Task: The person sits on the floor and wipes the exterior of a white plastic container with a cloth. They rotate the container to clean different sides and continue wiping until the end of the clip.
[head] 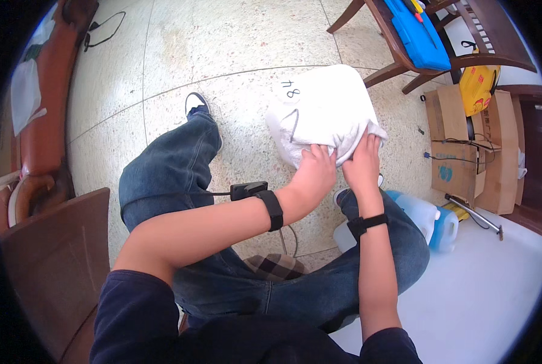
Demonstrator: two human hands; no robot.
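Note:
A white cloth [330, 104] with dark hand-drawn marks is draped over a rounded, bulky thing in front of me. What lies under the cloth is hidden. My left hand [317, 166] grips a bunched fold at the cloth's near edge, its fingertips partly tucked into the folds. Close beside it, my right hand [363, 157] holds the same edge near its right corner, fingers pointing away from me. Both wrists wear black straps, and a small black device [249, 189] is by the left one.
A wooden chair [391, 34] bearing a blue plastic case [418, 41] and a screwdriver stands at the upper right. Cardboard boxes [453, 170] and jugs of blue liquid [446, 230] are at the right. A brown leather sofa [52, 113] lines the left.

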